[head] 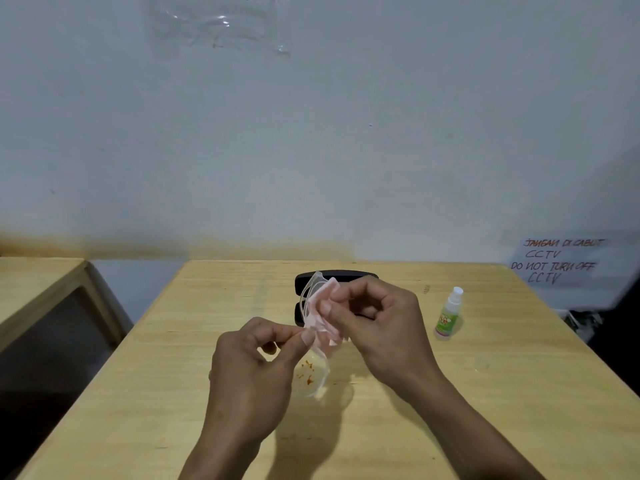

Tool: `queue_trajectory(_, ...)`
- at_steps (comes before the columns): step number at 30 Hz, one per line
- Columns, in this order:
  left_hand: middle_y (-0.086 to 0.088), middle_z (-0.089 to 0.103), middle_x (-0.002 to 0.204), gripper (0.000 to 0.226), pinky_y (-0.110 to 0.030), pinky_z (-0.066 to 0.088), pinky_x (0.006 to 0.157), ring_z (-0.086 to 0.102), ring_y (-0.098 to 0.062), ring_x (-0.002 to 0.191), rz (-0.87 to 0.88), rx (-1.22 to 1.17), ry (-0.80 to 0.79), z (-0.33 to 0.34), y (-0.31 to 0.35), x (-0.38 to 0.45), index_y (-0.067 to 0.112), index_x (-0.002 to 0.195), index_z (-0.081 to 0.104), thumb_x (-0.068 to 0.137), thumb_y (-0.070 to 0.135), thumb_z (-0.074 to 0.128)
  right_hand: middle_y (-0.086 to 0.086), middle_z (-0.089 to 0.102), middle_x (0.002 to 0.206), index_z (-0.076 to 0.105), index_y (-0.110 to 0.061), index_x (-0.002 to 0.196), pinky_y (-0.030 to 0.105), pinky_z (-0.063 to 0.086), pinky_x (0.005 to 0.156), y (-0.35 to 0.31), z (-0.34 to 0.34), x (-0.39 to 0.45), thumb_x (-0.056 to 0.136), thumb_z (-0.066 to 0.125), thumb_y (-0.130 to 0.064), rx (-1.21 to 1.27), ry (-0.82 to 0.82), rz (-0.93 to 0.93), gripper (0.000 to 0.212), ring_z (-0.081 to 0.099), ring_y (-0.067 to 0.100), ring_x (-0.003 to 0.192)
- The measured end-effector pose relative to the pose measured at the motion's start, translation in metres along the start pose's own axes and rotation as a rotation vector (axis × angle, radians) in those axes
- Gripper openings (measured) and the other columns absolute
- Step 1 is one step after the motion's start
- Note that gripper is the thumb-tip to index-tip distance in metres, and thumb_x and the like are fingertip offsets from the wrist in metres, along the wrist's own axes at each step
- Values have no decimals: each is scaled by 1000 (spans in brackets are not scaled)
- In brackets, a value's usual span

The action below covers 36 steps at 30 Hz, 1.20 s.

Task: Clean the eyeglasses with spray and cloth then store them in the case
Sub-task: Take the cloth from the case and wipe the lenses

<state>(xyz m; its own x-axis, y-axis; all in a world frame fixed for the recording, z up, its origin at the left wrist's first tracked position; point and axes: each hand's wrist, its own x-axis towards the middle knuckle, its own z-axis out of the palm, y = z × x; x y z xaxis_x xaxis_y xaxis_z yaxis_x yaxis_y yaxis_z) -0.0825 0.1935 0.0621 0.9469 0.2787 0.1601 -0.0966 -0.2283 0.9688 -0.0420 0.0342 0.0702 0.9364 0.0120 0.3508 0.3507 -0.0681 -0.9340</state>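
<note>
Above the middle of the wooden table (173, 393) I hold clear-framed eyeglasses (308, 296) upright. My left hand (256, 372) pinches the frame at its lower part. My right hand (377, 323) presses a pale pink cloth (323, 317) against a lens with thumb and fingers. One transparent temple arm (323, 375) hangs down below the cloth. Behind my hands lies a black glasses case (343, 277), open, mostly hidden by them. A small white spray bottle (448, 315) with a green label stands upright to the right.
Orange crumbs (306, 374) speckle the tabletop under the glasses. A handwritten paper notice (557, 259) is fixed to the wall at the right. A second wooden table (38, 289) stands to the left, across a gap. The wall runs close behind the table.
</note>
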Motion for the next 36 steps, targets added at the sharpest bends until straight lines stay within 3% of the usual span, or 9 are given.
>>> queue_trajectory(7, 8, 74, 81, 10, -45, 53, 79, 66, -18, 84, -5, -7, -3, -1, 3, -1, 26, 68, 80, 75, 33, 82, 0, 80, 95, 79, -15, 103, 30, 62, 73, 5, 2, 2, 86, 78, -10, 21, 11, -36, 17, 77, 14, 86)
queue_trajectory(11, 4, 74, 82, 9, -35, 51, 76, 66, -18, 85, -1, -38, -15, 0, 6, -1, 27, 67, 80, 75, 32, 82, -5, 79, 103, 81, -16, 103, 33, 62, 83, 10, 5, 1, 86, 78, -15, -5, 48, -92, 17, 75, 10, 99)
queue_trajectory(17, 3, 75, 80, 9, -35, 52, 78, 68, -20, 86, -15, -57, -26, -1, 6, -1, 22, 69, 81, 75, 28, 82, -8, 79, 99, 79, -21, 103, 41, 63, 78, 15, 10, -1, 88, 77, -13, -23, 85, -173, 17, 76, 16, 96)
queue_trajectory(21, 4, 75, 80, 9, -32, 49, 75, 67, -19, 85, -13, -59, -21, -1, 8, -1, 24, 67, 81, 74, 28, 83, -5, 75, 113, 80, -17, 103, 29, 60, 84, 17, 11, -1, 89, 74, -7, -135, 75, -272, 18, 70, 6, 110)
queue_trajectory(24, 4, 75, 80, 8, -31, 49, 74, 68, -15, 81, -8, -59, -12, -1, 9, -2, 25, 67, 80, 75, 26, 83, -6, 73, 116, 80, -20, 105, 21, 59, 81, 15, 13, -3, 89, 73, -15, -164, 72, -280, 18, 69, 2, 110)
queue_trajectory(27, 6, 75, 78, 9, -36, 52, 76, 67, -17, 84, -1, -39, -9, 0, 8, -2, 24, 67, 80, 75, 26, 83, -5, 76, 108, 82, -19, 98, 14, 56, 81, 12, 17, -4, 83, 82, -23, -115, 121, -246, 16, 70, 1, 107)
queue_trajectory(32, 3, 74, 84, 6, -44, 54, 80, 67, -20, 89, -20, -44, -41, 0, 11, -5, 29, 69, 82, 75, 29, 81, -1, 79, 98, 83, -15, 89, 17, 55, 83, 13, 19, 1, 78, 86, -16, -63, 153, -204, 12, 72, 1, 102)
queue_trajectory(34, -1, 75, 85, 7, -39, 54, 80, 68, -19, 88, -30, -82, -54, -2, 13, -5, 27, 69, 82, 75, 27, 80, -2, 78, 103, 83, -19, 91, 21, 57, 84, 13, 17, 0, 80, 84, -16, -61, 113, -188, 12, 71, 1, 104)
queue_trajectory(36, -3, 76, 84, 8, -22, 53, 71, 69, -9, 79, -45, -120, -57, -3, 14, -4, 23, 68, 82, 76, 23, 81, -3, 77, 108, 82, -21, 96, 30, 61, 84, 12, 14, -2, 82, 82, -17, -45, 63, -152, 14, 72, 5, 106)
